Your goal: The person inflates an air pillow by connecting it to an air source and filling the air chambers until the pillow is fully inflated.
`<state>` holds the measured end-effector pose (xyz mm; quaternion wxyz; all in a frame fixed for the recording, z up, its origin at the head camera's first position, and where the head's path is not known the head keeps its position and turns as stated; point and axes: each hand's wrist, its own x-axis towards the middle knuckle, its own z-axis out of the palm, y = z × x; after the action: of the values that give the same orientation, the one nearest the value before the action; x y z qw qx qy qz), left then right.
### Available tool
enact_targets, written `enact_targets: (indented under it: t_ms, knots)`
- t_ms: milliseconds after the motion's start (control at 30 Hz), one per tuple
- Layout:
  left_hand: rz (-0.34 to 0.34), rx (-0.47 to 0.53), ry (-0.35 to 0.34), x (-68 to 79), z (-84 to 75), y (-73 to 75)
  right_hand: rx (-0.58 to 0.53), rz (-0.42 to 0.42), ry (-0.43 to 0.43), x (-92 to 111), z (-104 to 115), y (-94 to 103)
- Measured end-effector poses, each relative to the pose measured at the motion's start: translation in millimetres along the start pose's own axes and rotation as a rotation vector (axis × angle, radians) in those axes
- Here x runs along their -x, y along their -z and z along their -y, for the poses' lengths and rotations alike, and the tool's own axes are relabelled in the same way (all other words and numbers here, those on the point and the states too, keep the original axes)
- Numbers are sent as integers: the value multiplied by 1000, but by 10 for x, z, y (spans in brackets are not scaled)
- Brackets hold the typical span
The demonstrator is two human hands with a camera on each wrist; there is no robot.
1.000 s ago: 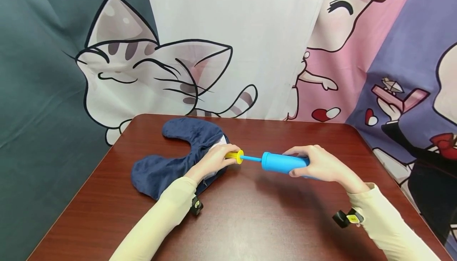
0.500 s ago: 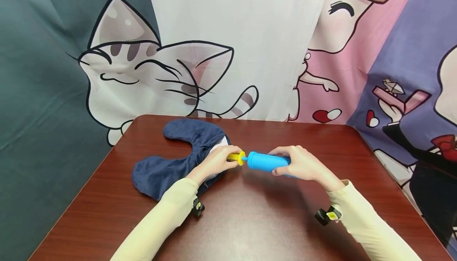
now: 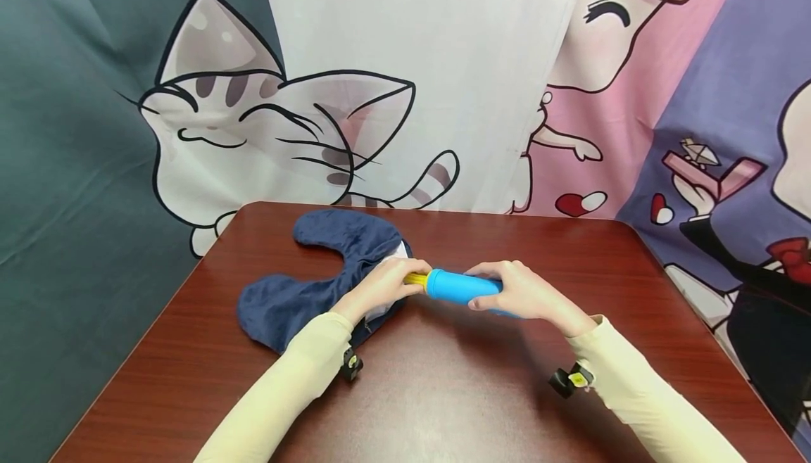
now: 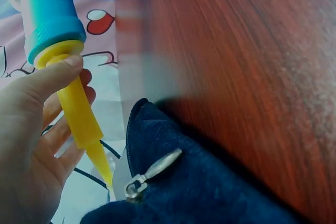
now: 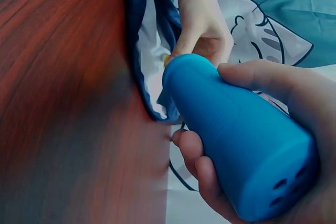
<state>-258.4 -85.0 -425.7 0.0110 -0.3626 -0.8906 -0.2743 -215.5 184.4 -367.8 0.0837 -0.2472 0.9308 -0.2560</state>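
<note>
A hand pump with a blue barrel and a yellow nozzle handle is held level above the table. My left hand grips the yellow part, and its tapered tip points into the opening of a navy U-shaped neck pillow. Around the blue barrel curl the fingers of my right hand. Barrel and yellow flange meet, with no blue rod showing between them. White inner lining shows in the pillow's unzipped opening, beside a metal zipper pull. Where exactly the tip ends is hard to tell.
The brown wooden table extends under both arms. Behind it hangs a cartoon-printed cloth along the far edge. Each sleeve carries a small black wrist camera.
My right hand has moved left with the blue barrel, sliding it over the rod until it meets the yellow flange. My left hand and the pillow have stayed nearly still.
</note>
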Motion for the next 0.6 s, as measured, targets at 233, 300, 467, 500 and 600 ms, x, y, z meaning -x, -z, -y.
enact_targets:
  t_ms: [233, 300, 467, 500, 600]
  knots:
    - [-22, -8, 35, -14, 32, 6, 0, 32, 37, 75, -94, 152]
    - [-19, -19, 39, -12, 39, 9, 0, 44, 41, 128, -127, 204]
    - [-17, -24, 33, 4, 45, 21, 8, 62, 45, 287, -188, 326]
    - [-17, -21, 33, 6, 46, 23, 11, 64, 44, 319, -194, 352]
    - [-18, -21, 34, 14, 54, 23, 30, 68, 44, 414, -204, 434]
